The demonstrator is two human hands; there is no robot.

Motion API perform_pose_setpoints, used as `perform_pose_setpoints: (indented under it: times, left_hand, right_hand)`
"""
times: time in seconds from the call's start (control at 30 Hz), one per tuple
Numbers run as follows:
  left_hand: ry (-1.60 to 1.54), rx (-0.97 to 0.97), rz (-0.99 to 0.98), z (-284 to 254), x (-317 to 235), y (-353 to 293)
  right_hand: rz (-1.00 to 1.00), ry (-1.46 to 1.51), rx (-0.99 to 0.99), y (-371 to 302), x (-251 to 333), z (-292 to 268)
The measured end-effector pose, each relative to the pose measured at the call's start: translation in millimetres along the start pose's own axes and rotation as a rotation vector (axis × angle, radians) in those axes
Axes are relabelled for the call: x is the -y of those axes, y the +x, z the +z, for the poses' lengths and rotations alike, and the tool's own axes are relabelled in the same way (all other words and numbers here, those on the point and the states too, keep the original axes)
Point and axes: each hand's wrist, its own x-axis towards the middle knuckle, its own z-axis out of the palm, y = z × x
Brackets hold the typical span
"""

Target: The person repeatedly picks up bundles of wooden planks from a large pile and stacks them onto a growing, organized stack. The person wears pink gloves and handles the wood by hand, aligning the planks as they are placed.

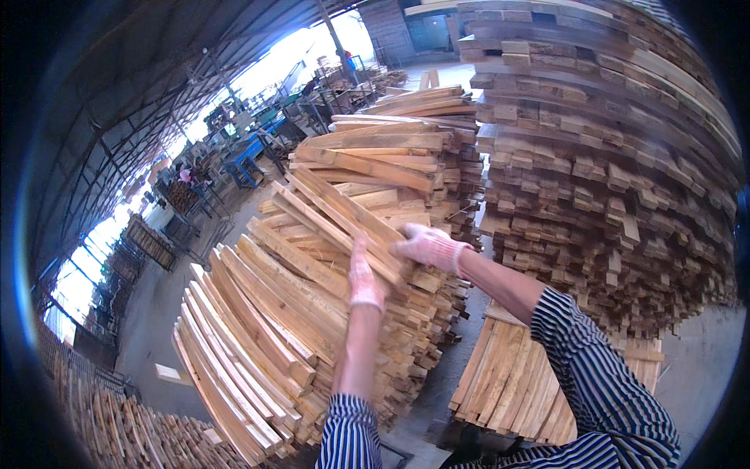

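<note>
A small bundle of wooden strips (pixel 341 223) is held above the main stack of timber (pixel 269 313), slanting from far left to near right. Its left side is gripped by the left hand (pixel 364 275), with the thumb pointed toward the far side; its right side, close to the near end, is clasped by the right hand (pixel 432 247). The two hands are kept slightly apart, with the strips clamped between them. Pale pink gloves are worn, and the near ends of the strips are blurred, so their exact number cannot be told. To the right, beyond a narrow gap, a tall stack of lumber (pixel 594 172) is seen, and at its near side a low pile of boards (pixel 508 375) is laid. A blue frame (pixel 248 156) is placed at far left, and many upright slats (pixel 133 430) are gathered at near left.
</note>
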Motion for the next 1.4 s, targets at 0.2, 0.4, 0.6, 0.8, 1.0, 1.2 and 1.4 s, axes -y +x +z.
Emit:
perform_pose_setpoints:
  times: [0.2, 0.4, 0.6, 0.8, 1.0, 1.2, 1.4]
  left_hand:
    - [0.165, 0.094, -0.305, 5, 115, -174]
    - [-0.105, 0.042, -0.290, -34, 141, -139]
    - [0.326, 0.101, -0.068, -18, 214, -146]
    - [0.969, 0.616, 0.282, -12, 300, -143]
    - [1.062, 0.943, -0.145, -39, 421, -127]
    - [0.945, 0.755, -0.314, -22, 446, -120]
    - [0.786, 0.696, -0.614, 40, 506, -189]
  right_hand:
    - [0.014, 0.399, 0.347, -78, -90, -4]
    - [0.052, 0.124, 0.026, -169, -136, 54]
    - [-0.014, 0.295, -0.262, -232, -198, 52]
    - [0.183, 0.072, -0.367, -303, -246, 14]
    - [0.318, 0.261, -0.467, -347, -410, 81]
    - [0.501, 0.268, -0.465, -381, -392, 61]
    - [0.401, 0.586, -1.058, -482, -405, 72]
